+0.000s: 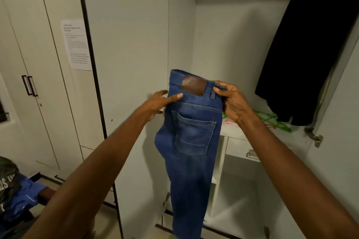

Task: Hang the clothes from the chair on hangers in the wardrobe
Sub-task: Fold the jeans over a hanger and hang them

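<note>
- The jeans (191, 137) hang folded lengthwise in front of the open wardrobe (223, 48), held up at the waistband. The right hand (234, 103) pinches the band by a belt loop. The left hand (158, 105) holds the other edge with its thumb laid flat on the denim.
- The left hold looks the weaker one. If it slackens, the fold could fall open and the legs swing apart.
- No hanger is in either hand. Green hangers (272, 119) lie on the shelf behind the right wrist, so one hand must let go to fetch one. All the weight then falls on a single pinch, and denim is heavy.
- The dangling legs run out of view at the bottom (their ends are not visible). They might drag on the floor or catch on the lower shelves.
- A dark coat (310, 44) already hangs at right, and a swinging hanger could tangle with it.
- More clothes (17, 196) wait at lower left.
</note>
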Demonstrator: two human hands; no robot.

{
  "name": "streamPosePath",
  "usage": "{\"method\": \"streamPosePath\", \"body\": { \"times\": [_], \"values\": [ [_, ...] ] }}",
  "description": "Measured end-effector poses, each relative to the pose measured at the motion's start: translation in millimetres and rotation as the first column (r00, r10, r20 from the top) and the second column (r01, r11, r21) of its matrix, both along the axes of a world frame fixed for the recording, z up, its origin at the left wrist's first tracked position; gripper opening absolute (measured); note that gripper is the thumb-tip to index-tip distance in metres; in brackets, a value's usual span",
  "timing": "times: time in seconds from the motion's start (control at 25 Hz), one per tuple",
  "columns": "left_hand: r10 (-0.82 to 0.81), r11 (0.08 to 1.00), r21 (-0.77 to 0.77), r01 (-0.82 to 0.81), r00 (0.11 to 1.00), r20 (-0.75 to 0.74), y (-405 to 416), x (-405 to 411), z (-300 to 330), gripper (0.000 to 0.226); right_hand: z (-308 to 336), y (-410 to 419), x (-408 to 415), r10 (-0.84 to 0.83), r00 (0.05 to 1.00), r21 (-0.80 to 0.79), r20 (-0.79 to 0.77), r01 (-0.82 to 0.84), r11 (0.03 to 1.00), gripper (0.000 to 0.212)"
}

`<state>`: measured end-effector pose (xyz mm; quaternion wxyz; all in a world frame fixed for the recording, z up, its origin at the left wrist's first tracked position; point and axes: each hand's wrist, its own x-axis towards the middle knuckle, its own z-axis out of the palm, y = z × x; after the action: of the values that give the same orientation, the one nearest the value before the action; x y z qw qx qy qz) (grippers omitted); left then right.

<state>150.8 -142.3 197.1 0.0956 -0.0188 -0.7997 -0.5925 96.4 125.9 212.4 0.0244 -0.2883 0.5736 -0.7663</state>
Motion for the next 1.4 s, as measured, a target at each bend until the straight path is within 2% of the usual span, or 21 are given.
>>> {"method": "streamPosePath", "body": {
  "times": [0.08, 0.12, 0.24, 0.32, 0.48, 0.64, 0.76, 0.88, 1.0, 1.12, 1.28, 1.4],
  "values": [
    [-0.139, 0.984, 0.108, 0.141, 0.990, -0.024, 7, -7, -11, 0.056, -4, 2, -9, -0.008, 1.000, 0.033, -0.011, 0.009, 0.999, 0.029],
    [-0.168, 0.973, 0.150, 0.178, 0.983, -0.076, 13, -12, -12, 0.048, -7, 6, -18, -0.037, 0.999, 0.032, -0.014, 0.037, 0.999, 0.030],
    [-0.134, 0.949, 0.254, 0.188, 0.967, -0.216, 29, -36, -13, 0.035, -7, 18, -42, -0.093, 0.996, -0.078, 0.012, 0.094, 0.993, 0.031],
    [-0.077, 0.932, 0.318, 0.173, 0.953, -0.292, 40, -57, -8, 0.030, -17, 23, -56, -0.099, 0.994, -0.095, 0.046, 0.103, 0.990, 0.038],
    [-0.056, 0.929, 0.326, 0.174, 0.939, -0.341, 50, -113, -1, 0.028, -67, 34, -90, -0.179, 0.972, 0.053, 0.153, 0.173, 0.984, 0.051],
    [-0.066, 0.932, 0.314, 0.180, 0.938, -0.341, 53, -168, 12, 0.024, -63, 32, -138, -0.298, 0.951, 0.000, 0.082, 0.299, 0.954, 0.070],
    [-0.121, 0.934, 0.272, 0.231, 0.922, -0.369, 47, -210, 25, 0.029, -53, 30, -172, -0.326, 0.945, -0.055, 0.030, 0.327, 0.943, 0.053],
    [-0.120, 0.916, 0.331, 0.224, 0.944, -0.307, 45, -256, 26, 0.032, -55, 32, -211, -0.327, 0.945, -0.044, 0.005, 0.327, 0.944, 0.051],
    [-0.087, 0.890, 0.418, 0.182, 0.968, -0.237, 50, -300, 22, 0.025, -55, 32, -259, -0.368, 0.928, -0.050, 0.061, 0.371, 0.927, 0.052],
    [-0.095, 0.874, 0.446, 0.194, 0.968, -0.233, 58, -355, 15, 0.037, -52, 34, -304, -0.416, 0.901, -0.031, 0.126, 0.422, 0.906, 0.047],
    [-0.072, 0.874, 0.458, 0.161, 0.976, -0.205, 75, -437, 12, 0.036, -56, 43, -373, -0.454, 0.878, -0.015, 0.153, 0.461, 0.887, 0.037],
    [-0.027, 0.906, 0.412, 0.096, 0.985, -0.170, 87, -503, -2, 0.033, -74, 49, -429, -0.485, 0.860, 0.007, 0.157, 0.490, 0.872, 0.032]
  ]
}}
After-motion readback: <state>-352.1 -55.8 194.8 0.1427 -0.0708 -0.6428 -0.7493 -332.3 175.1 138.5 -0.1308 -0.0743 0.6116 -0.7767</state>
